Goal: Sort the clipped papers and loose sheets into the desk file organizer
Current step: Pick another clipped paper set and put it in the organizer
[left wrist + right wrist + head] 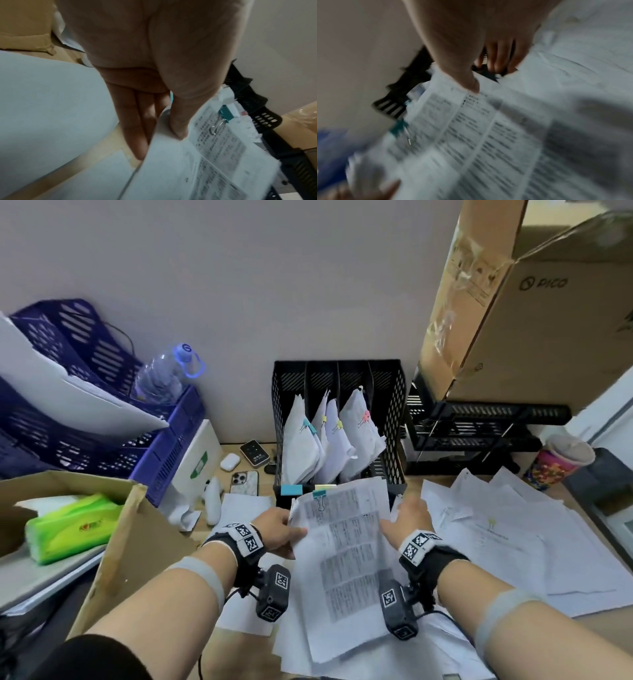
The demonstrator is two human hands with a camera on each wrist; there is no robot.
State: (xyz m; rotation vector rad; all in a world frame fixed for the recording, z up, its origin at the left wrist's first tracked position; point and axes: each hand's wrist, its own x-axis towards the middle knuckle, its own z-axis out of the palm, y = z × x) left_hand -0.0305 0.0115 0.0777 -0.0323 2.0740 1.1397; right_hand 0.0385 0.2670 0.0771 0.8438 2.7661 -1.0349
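Observation:
A bundle of printed papers with a teal binder clip at its top left is held between both hands, just in front of the black mesh file organizer. My left hand pinches the bundle's left edge, thumb on top and fingers underneath. My right hand grips the right edge, thumb pressed on the page and fingers behind it. Several clipped bundles stand in the organizer's slots. Small blue and yellow labels sit on its front lip.
Loose sheets cover the desk at right and below the bundle. Purple crates and a water bottle stand at back left. An open cardboard box sits at the near left. Black trays and a cup are at right.

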